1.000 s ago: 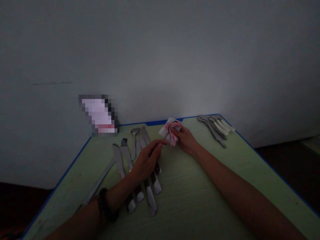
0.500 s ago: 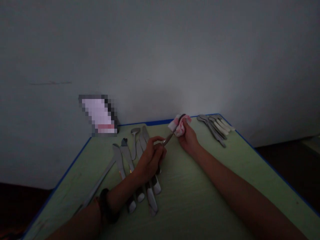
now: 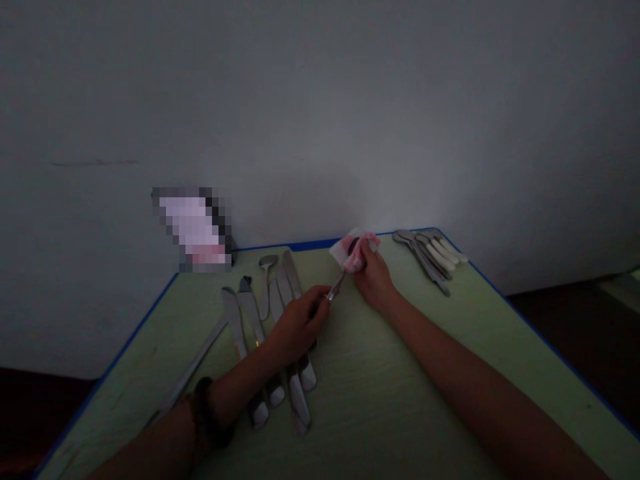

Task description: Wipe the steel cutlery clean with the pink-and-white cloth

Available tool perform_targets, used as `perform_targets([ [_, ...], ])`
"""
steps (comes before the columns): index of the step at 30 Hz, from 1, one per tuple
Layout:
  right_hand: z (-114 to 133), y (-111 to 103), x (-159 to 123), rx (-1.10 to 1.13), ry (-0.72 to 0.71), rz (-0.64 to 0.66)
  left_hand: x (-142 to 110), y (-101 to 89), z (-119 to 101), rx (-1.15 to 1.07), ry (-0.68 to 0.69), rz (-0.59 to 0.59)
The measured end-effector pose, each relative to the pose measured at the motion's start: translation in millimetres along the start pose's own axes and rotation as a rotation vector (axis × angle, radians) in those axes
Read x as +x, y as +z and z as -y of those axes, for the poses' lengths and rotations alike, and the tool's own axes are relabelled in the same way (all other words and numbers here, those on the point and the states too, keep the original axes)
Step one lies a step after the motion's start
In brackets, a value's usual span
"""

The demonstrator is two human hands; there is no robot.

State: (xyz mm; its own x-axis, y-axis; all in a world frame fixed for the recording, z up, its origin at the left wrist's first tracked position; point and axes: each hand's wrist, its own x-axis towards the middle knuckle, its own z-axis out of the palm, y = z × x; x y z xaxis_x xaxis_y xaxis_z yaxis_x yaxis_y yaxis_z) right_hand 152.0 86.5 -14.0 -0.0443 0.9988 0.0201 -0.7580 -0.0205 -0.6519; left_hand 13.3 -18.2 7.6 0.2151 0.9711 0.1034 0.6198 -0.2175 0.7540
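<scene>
My left hand point(image 3: 303, 320) is closed around the handle of a metal spoon point(image 3: 336, 287), which slants up and away to the right. The spoon's far end runs into a crumpled pink-and-white cloth point(image 3: 345, 252), where a dark rounded part shows in the folds. My right hand point(image 3: 373, 277) pinches this cloth around the spoon's head. Beneath and beside my left forearm lie several table knives point(image 3: 235, 320), partly hidden by it. A small spoon point(image 3: 267, 263) rests among them, its bowl toward the wall.
At the table's far right corner lies a group of spoons point(image 3: 425, 257) and white-handled cutlery point(image 3: 443, 253). A blurred-out phone-like object point(image 3: 193, 227) leans on the wall at the back left. The green table point(image 3: 380, 400) has a blue edge and meets the wall point(image 3: 320, 100).
Both hands have shifted only slightly. The cloth has moved a little left and lower along the spoon, and its folds look different. The whole view has drifted slightly.
</scene>
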Motion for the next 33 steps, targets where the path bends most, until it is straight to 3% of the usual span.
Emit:
perform_targets([
  [3,6,3,-1,0.076,-0.014,0.018,0,-0.2,0,0.030,-0.007,-0.005],
  [8,7,5,-4,-0.011,0.044,0.061,0,0.6,0,0.000,-0.017,-0.031],
  [15,-9,-10,-4,-0.416,-0.068,0.040,1,3.2,1,-0.022,-0.022,-0.081],
  [24,4,-8,-1,-0.223,0.180,0.063,1,1.1,-1,0.045,-0.017,-0.009],
  [33,1,-6,-4,-0.169,0.132,0.056,1,-0.7,-3,0.069,0.029,0.068],
])
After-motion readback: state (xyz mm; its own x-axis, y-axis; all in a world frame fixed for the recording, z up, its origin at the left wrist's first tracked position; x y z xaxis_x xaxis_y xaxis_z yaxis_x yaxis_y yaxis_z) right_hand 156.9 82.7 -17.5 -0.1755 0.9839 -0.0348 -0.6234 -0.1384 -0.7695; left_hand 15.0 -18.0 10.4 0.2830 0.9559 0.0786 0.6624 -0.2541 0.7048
